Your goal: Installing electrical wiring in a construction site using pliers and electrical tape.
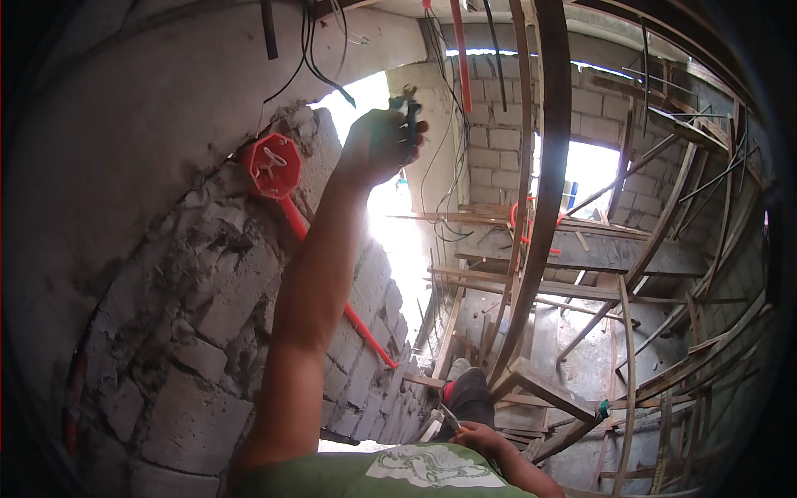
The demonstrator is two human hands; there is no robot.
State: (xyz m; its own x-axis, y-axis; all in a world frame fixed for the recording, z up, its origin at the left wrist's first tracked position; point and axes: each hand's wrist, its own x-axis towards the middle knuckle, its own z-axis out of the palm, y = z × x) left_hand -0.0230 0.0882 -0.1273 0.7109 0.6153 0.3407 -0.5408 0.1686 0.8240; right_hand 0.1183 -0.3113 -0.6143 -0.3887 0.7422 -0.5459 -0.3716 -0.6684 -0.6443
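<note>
My left hand is raised high and shut on blue-handled pliers, whose jaws point up toward dark wires hanging from the concrete ceiling. Just left of that hand, a red octagonal junction box sits in the rough block wall. A red conduit runs from the box diagonally down the wall. My right hand is low, near my green shirt, and closed around a thin grey tool too small to name.
Bent wooden props and planks crowd the space to the right. A grey block wall with a bright window opening stands behind them. A dark shoe rests on debris below. More cables and a red pipe hang from the ceiling.
</note>
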